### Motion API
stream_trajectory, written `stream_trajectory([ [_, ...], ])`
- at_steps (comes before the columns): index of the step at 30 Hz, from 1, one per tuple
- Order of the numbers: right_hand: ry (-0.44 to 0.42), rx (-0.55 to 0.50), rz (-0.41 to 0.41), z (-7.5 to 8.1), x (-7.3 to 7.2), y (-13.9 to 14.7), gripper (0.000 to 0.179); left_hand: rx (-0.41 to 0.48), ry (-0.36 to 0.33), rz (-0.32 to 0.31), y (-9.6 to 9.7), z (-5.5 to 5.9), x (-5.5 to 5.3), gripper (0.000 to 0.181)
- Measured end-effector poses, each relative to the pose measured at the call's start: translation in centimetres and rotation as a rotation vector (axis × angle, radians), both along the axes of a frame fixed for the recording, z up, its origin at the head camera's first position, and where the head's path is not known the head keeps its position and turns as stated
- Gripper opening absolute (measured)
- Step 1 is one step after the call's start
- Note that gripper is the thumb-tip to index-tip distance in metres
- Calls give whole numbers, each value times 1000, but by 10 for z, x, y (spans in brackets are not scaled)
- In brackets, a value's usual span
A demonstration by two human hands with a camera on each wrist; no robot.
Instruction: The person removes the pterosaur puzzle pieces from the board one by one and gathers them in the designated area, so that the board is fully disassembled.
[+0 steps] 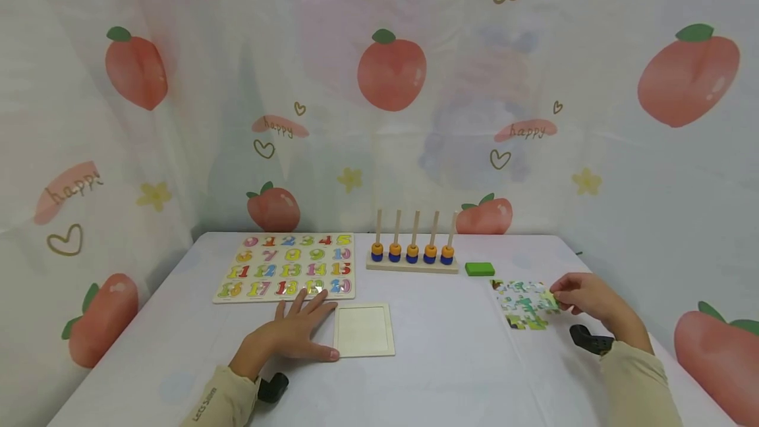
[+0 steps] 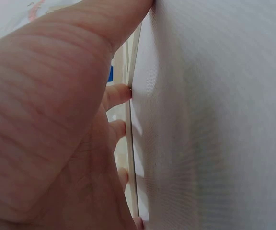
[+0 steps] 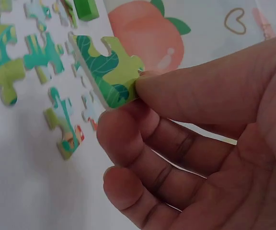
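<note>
My right hand pinches a green jigsaw piece between thumb and fingers, lifted at the right side of the loose puzzle pieces. The piece has a straight edge and a dark leaf pattern. My left hand lies with spread fingers beside a square wooden puzzle frame. Its thumb tip touches the frame's lower left corner, and the index fingertip is at the upper left corner. Other fingertips reach the lower edge of a wooden number board. In the left wrist view the palm hides most of the frame.
Behind the frame stands a wooden peg stand with orange and blue beads on upright pegs. A green block lies between it and the loose pieces. A printed cloth hangs along the back and sides of the white table.
</note>
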State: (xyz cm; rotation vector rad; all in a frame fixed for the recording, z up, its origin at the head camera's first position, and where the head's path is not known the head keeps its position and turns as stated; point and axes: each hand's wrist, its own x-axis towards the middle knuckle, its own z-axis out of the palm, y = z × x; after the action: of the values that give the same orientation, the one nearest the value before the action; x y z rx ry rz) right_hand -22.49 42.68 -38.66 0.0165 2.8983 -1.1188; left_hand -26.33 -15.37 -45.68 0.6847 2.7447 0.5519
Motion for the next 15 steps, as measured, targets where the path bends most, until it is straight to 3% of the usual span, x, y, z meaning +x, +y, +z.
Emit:
stream_trajectory([
  [9,-26,3,21,-6,5,12,15,-37,-43,3,0,13,7,109],
  [15,-78,-20,37,-12,4,12,13,-52,-28,31,-1,18,11,105],
])
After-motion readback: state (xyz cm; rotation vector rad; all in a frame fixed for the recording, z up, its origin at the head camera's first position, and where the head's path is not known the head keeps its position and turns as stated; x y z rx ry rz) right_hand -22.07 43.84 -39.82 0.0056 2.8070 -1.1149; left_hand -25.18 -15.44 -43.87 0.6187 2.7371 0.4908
